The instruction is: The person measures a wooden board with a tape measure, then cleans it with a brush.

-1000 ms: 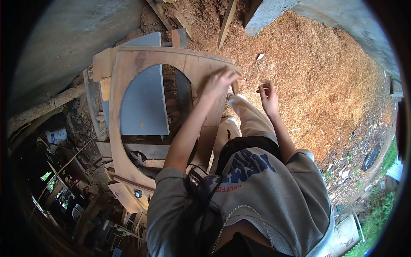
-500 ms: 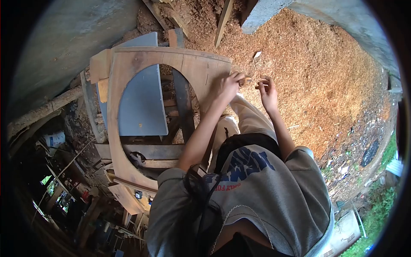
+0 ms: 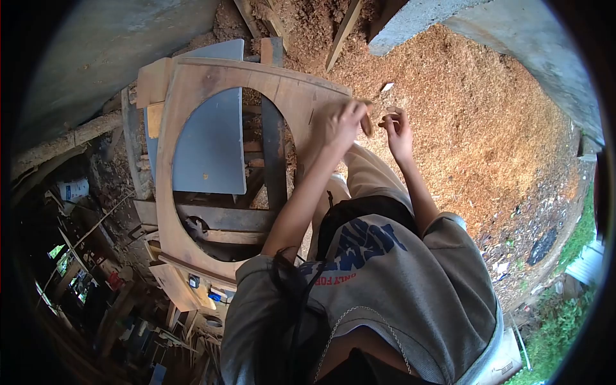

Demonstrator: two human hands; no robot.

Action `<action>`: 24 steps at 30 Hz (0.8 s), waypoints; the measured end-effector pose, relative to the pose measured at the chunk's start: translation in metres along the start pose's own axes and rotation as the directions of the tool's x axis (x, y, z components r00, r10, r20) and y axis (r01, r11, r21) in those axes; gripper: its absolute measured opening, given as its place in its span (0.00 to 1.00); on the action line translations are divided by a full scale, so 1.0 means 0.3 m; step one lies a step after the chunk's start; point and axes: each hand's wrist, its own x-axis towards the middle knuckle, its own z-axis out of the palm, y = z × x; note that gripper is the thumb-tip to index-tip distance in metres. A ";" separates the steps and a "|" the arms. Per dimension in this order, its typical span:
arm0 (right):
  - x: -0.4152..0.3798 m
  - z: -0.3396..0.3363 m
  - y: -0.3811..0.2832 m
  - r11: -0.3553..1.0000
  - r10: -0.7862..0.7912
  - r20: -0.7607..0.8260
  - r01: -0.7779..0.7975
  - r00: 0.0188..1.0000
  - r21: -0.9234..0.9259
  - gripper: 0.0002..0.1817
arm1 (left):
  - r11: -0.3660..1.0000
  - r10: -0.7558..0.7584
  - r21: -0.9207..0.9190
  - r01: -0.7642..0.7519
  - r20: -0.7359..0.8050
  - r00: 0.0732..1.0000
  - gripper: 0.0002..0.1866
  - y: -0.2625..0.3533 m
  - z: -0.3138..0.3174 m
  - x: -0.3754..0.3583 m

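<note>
A large wooden panel (image 3: 168,160) with a wide oval cut-out lies to the left in the head view. At its right end my left hand (image 3: 343,125) is closed on a thin, curved brown piece (image 3: 366,124) that sticks out past the fingertips. My right hand (image 3: 400,136) is raised a short way to the right, over the shavings, with thumb and fingers bent together. Something small and brown shows at its fingertips; I cannot tell what it is.
Under the panel are a grey board (image 3: 212,147) and a timber frame (image 3: 274,154). Wood shavings (image 3: 468,128) cover the ground to the right. A concrete block (image 3: 417,22) stands at the top. Boards and scraps (image 3: 176,289) crowd the lower left.
The brown piece in my left hand has turned more upright. My right hand has shifted slightly up and left. The panel appears a little higher in view.
</note>
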 end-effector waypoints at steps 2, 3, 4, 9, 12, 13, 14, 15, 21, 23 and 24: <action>0.015 -0.009 0.019 1.000 0.012 -0.006 -0.012 1.000 0.025 0.13 | 0.994 0.008 0.104 0.021 -0.270 0.963 0.10 -0.042 -0.029 0.090; 0.022 -0.011 0.030 0.998 0.021 -0.017 -0.020 1.000 0.051 0.13 | 0.991 -0.014 0.129 0.044 -0.220 0.975 0.10 -0.050 -0.027 0.112; 0.020 -0.014 0.036 0.997 0.030 -0.015 -0.029 0.999 0.077 0.13 | 0.970 0.033 0.243 0.009 -0.167 0.985 0.11 -0.044 -0.006 0.134; -0.004 -0.048 0.060 0.992 0.070 -0.039 -0.065 0.997 0.110 0.13 | 0.972 0.046 0.224 -0.076 0.136 0.990 0.09 0.109 0.151 0.185; 0.021 -0.101 0.088 0.988 0.096 -0.100 -0.083 0.990 0.132 0.13 | 0.984 0.068 0.165 -0.073 0.037 0.997 0.07 0.104 0.108 0.192; 0.017 -0.109 0.089 0.982 0.116 -0.132 -0.094 0.984 0.166 0.13 | 0.970 0.061 0.237 -0.054 -0.023 0.998 0.06 0.069 0.102 0.199; 0.016 -0.119 0.091 0.976 0.148 -0.135 -0.123 0.980 0.179 0.14 | 0.951 0.056 0.309 -0.028 -0.084 0.995 0.07 0.047 0.101 0.207; 0.019 -0.121 0.095 0.974 0.155 -0.133 -0.130 0.979 0.184 0.14 | 0.950 0.056 0.312 -0.029 -0.077 0.995 0.07 0.040 0.107 0.208; 0.068 -0.052 0.072 0.996 0.048 0.059 -0.053 0.997 0.070 0.25 | 0.974 0.145 0.158 -0.163 0.122 0.982 0.05 0.078 0.175 0.120; 0.093 -0.022 0.046 0.987 0.144 0.077 -0.149 0.987 0.066 0.20 | 0.979 0.121 0.140 -0.145 0.169 0.978 0.07 0.073 0.170 0.085; 0.105 -0.026 0.035 0.987 0.152 0.092 -0.146 0.984 -0.070 0.18 | 0.984 0.098 0.124 -0.125 0.208 0.973 0.09 0.065 0.163 0.062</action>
